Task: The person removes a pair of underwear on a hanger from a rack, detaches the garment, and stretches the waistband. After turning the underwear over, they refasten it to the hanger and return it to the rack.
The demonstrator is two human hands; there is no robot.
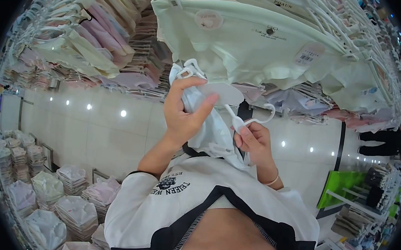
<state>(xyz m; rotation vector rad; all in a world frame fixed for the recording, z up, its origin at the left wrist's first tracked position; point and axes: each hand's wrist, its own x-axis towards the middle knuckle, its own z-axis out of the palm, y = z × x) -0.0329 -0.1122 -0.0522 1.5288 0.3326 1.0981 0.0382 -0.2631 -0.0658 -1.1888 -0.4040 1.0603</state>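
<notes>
"Where's the pale blue garment [204, 133]?"
"Before the chest. At its eleven o'clock, the left hand [182, 119] closes round it and a white card [226, 93]; at three, the right hand [256, 140] pinches a white hanger [237, 123]."
"Step?"
"Handling them together, I'd judge; shifting either calls for steady pinches."
</notes>
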